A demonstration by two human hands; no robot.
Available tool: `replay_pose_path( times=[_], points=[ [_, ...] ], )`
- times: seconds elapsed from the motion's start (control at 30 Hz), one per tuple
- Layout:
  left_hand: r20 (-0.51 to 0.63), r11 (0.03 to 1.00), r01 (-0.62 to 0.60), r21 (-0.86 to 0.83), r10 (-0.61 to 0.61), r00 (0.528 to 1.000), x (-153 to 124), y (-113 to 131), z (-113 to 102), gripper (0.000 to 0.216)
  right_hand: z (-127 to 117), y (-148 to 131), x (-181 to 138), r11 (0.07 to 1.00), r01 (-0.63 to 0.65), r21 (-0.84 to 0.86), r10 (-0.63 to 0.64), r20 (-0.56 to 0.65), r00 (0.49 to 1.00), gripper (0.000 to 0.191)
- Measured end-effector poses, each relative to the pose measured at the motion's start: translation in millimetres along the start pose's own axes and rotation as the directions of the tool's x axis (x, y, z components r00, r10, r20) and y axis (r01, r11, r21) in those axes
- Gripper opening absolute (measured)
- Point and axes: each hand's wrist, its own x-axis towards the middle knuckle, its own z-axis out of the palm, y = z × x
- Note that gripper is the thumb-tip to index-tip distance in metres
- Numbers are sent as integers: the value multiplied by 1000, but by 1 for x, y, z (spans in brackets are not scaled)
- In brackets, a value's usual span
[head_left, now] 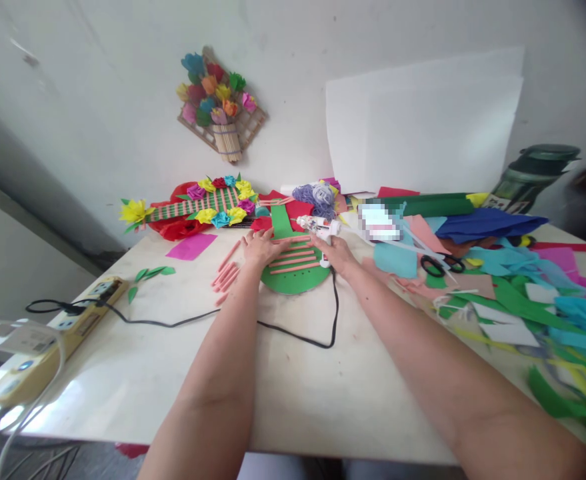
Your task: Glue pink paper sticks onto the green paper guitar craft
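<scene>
A green guitar-shaped cutout (297, 283) lies on the table, with several pink paper rolls (295, 261) set across its round body and a row of dark dots below them. My left hand (263, 249) rests at the cutout's left edge, fingers spread, its thumb side touching the left end of the uppermost roll (295, 239). At that roll's right end, the fingertips of my right hand (337, 255) close on it. A white glue gun (323, 227) lies just beyond my right hand, which partly hides it. More loose pink rolls (227, 275) lie left of the cutout.
A black cord (173, 325) runs across the table near a power strip (80, 320). A flower-trimmed guitar (197, 205) stands behind. Scissors (443, 265), paper scraps (517, 300) and a dark bottle (533, 177) crowd the right. Green leaves (153, 273) lie left.
</scene>
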Motion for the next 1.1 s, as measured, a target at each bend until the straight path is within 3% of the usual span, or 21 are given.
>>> replay_pose_path(
  times=[0.23, 0.7, 0.87, 0.97, 1.1],
  points=[
    [-44, 999, 13, 52, -11, 999, -6, 15, -1, 84, 1, -2, -1, 1000, -4, 21, 5, -38, 999, 50],
    [-25, 996, 65, 68, -64, 998, -3, 17, 4, 85, 1, -1, 0, 1000, 18, -4, -18, -24, 1000, 48],
    [60, 989, 118, -85, -113, 992, 4, -1, -8, 84, 2, 2, 1, 1000, -2, 13, 3, -31, 1000, 53],
    [54, 974, 178, -143, -172, 984, 4, -18, -17, 79, 3, 5, 2, 999, -7, 42, 9, -39, 999, 54],
    [56, 976, 117, -185, -108, 993, -5, -36, -23, 71, 3, 7, 2, 997, -6, 71, 9, -46, 999, 56]
  ],
)
